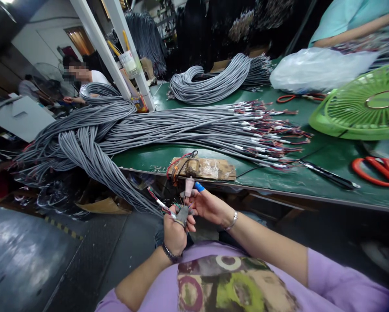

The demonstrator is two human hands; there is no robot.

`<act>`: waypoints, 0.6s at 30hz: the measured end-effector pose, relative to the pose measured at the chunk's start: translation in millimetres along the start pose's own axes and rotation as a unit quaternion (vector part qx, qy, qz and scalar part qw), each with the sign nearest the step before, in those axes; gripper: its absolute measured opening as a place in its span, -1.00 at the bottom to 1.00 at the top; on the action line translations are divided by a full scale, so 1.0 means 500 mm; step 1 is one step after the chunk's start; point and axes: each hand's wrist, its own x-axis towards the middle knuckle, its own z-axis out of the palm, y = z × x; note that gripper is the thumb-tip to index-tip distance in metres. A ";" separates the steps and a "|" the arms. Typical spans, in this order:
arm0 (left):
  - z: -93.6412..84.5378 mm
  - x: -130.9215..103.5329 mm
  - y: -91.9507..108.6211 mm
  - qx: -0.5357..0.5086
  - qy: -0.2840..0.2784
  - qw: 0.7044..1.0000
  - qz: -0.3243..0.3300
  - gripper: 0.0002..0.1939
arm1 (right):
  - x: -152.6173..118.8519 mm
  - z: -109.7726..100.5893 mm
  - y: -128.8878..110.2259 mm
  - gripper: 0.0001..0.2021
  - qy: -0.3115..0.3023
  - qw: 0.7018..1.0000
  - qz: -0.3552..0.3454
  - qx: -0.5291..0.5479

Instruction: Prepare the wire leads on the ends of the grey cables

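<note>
Just off the table's front edge, my left hand [175,234] is closed on the end of a grey cable, with a grey finger cot on its thumb. Thin coloured wires [178,204] fan out of that grip. My right hand [210,209] meets it from the right, its covered fingertips pinched together at the wires; one finger has a blue wrap and another a pale cot. Exactly which wire lies between the right fingertips is too small to make out. A second cable end [160,202] with a white sleeve sticks out left of my left hand.
A large bundle of grey cables [168,125] lies across the green table [214,151]. Nearby are a wooden block [218,169], black-handled tweezers [331,174], red-handled scissors [376,169], a green fan [363,104], a coiled bundle [214,82] and a plastic bag [318,69]. Other people work behind.
</note>
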 end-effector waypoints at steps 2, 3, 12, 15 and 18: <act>-0.006 -0.001 -0.005 0.014 -0.006 1.000 0.006 -0.65 | -0.013 -0.005 -0.005 -0.57 -0.014 0.998 0.018 -0.055; -0.009 -0.001 -0.008 0.025 -0.010 1.000 0.010 -0.65 | -0.019 -0.006 -0.009 -0.61 -0.012 0.996 0.021 -0.082; -0.019 -0.003 -0.022 0.113 -0.021 0.993 0.040 -0.62 | -0.043 0.023 -0.033 -0.70 0.054 0.963 -0.010 -0.264; -0.020 -0.005 -0.020 0.119 -0.023 0.992 0.034 -0.60 | -0.046 0.027 -0.033 -0.75 0.060 0.951 -0.035 -0.302; -0.022 -0.004 -0.018 0.110 -0.024 0.993 0.027 -0.60 | -0.049 0.026 -0.035 -0.77 0.042 0.945 -0.050 -0.320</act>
